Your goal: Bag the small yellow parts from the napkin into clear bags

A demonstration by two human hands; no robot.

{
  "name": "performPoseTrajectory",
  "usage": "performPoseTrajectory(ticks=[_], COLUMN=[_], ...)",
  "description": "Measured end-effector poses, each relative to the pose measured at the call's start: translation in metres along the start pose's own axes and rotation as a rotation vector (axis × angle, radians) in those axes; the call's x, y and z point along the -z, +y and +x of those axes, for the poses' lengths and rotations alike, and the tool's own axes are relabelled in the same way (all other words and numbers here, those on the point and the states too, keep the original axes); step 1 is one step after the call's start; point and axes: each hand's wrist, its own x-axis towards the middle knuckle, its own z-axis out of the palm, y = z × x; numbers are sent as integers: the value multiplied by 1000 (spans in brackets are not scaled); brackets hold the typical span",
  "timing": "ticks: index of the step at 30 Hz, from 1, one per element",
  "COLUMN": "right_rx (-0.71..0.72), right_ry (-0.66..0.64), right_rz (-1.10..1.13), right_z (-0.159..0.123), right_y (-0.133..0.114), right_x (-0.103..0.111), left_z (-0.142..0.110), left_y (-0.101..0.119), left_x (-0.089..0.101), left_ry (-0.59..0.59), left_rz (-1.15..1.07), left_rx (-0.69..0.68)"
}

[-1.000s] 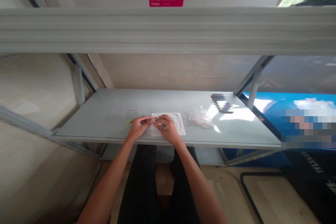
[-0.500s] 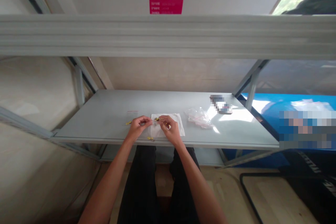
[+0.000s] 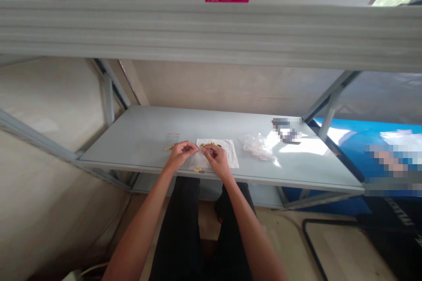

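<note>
Hands, frame centre: left hand (image 3: 180, 153) and right hand (image 3: 217, 157), fingertips pinched narrow, apparently on a clear bag (image 3: 195, 162)
Bag: upper edge between fingers; yellow pieces (image 3: 198, 170) low down, inside or under unclear
White sheet (image 3: 233, 154): beneath right hand, more yellow bits (image 3: 212, 144)
Handling now: fine, two-handed, by judgement
Right of centre: clear bags (image 3: 258, 148), piled

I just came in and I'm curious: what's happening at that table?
A person's left hand and right hand pinch what looks like a clear bag, with small yellow pieces near its lower end. Other yellow and dark pieces lie on a white cloth. A pile of clear bags lies to the right.
</note>
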Motion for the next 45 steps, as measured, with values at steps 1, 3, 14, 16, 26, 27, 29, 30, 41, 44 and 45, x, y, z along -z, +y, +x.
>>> performPoseTrajectory(ticks=[1, 3, 14, 16, 26, 27, 29, 30, 41, 44, 45], right_rx=[-2, -6, 46, 30, 11, 15, 14, 9, 67, 106, 112], right_ry=[-6, -24, -24, -14, -35, -50, -64, -68, -31, -33, -23], right_rz=[0, 4, -66, -81, 12, 13, 21, 26, -65, -93, -100], right_z=[0, 0, -2, -2, -3, -3, -3, -2, -2, -3, -3], right_y=[0, 1, -2, -1, -1, -2, -1, 0, 2, 0, 0], right_x=[0, -2, -2, -4, -1, -1, -2, -3, -4, -4, -4], left_z=[0, 0, 2, 3, 2, 2, 2, 2, 1, 0, 0], left_y=[0, 0, -2, -4, -2, -2, -4, -5, -1, 0, 0], left_x=[0, 1, -1, 0, 3, 3, 5, 5, 4, 5, 5], left_ry=[5, 15, -66, -31, -103, -98, -72, -60, -133, -117, -116], left_rz=[-2, -5, 109, 128, 140, 151, 161, 159, 126, 123, 117], left_rx=[7, 19, -1, -6, -5, -20, -49, -55, -15, -51, -56])
